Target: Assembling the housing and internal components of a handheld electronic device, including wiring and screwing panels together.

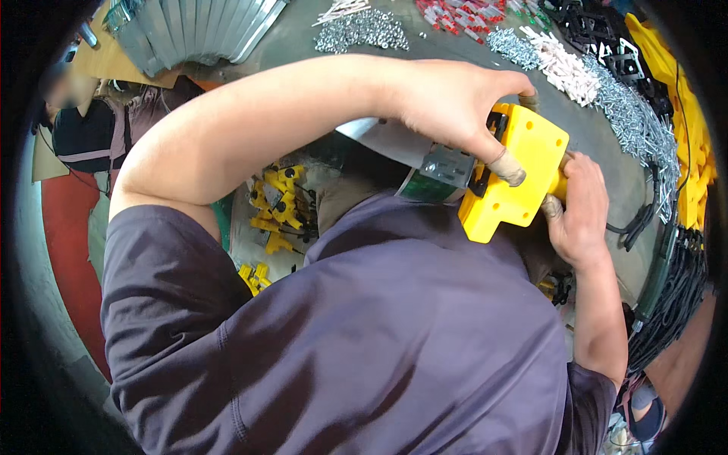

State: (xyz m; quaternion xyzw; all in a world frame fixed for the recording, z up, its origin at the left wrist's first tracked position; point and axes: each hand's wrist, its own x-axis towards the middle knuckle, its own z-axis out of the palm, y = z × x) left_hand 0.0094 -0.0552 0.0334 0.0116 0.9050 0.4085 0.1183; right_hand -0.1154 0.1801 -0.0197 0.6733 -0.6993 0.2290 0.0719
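A yellow plastic housing (531,163) with several small round holes is held up in front of my chest, above the table edge. My left hand (455,98) reaches across and closes on its left side, the taped thumb lying on the yellow face and the fingers over the top edge. My right hand (580,205) grips the right end, thumb and fingers around a yellow protruding part. Black clips and a clear grey piece (447,165) show at the housing's left side, with a green area below. Whether that piece is joined to the housing, I cannot tell.
On the table lie piles of nuts (364,32), screws (637,125), white plastic pins (565,67) and red-and-clear parts (462,15). Yellow parts (690,144) and black cables (667,296) line the right. Metal sheets (201,26) lie far left; yellow pieces (280,201) sit below my left arm. Another person (95,133) is left.
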